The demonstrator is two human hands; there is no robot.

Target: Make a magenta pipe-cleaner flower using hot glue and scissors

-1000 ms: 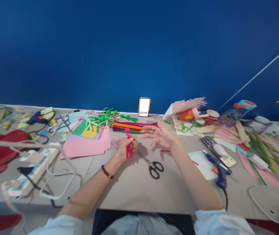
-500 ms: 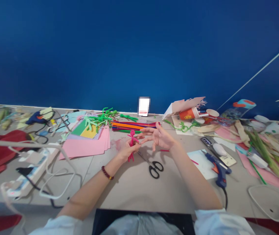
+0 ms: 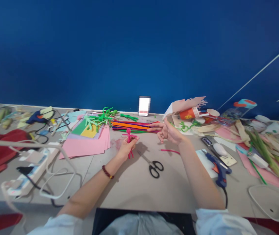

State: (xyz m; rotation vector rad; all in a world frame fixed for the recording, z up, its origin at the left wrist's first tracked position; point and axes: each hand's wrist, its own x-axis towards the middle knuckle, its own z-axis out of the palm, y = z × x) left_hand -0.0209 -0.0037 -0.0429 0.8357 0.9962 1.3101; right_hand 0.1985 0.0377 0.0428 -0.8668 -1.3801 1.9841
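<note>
My left hand (image 3: 127, 147) is closed around the body of a pink pipe-cleaner figure (image 3: 129, 132), which stands upright with a round head, arms out and legs below the fingers. Off to its right, my right hand (image 3: 168, 132) is open, fingers spread towards the left, holding nothing. Just behind those fingers lies a bundle of colored pipe cleaners (image 3: 129, 125), mostly red, orange, purple and green. A loose pink pipe-cleaner piece (image 3: 170, 150) rests below my right hand. Black-handled scissors (image 3: 154, 166) lie on the table, blades pointing up-left.
Left of center are pink paper sheets (image 3: 85, 147) and green pipe-cleaner figures (image 3: 102, 117). A power strip (image 3: 34, 169) with cables sits at left. To the right are a blue glue gun (image 3: 217, 168), a phone (image 3: 206, 142) and a tipped red paper cup (image 3: 188, 114).
My right hand has moved right, away from the pink figure, and its fingers have come apart from it. My left hand has shifted slightly left, still gripping the figure.
</note>
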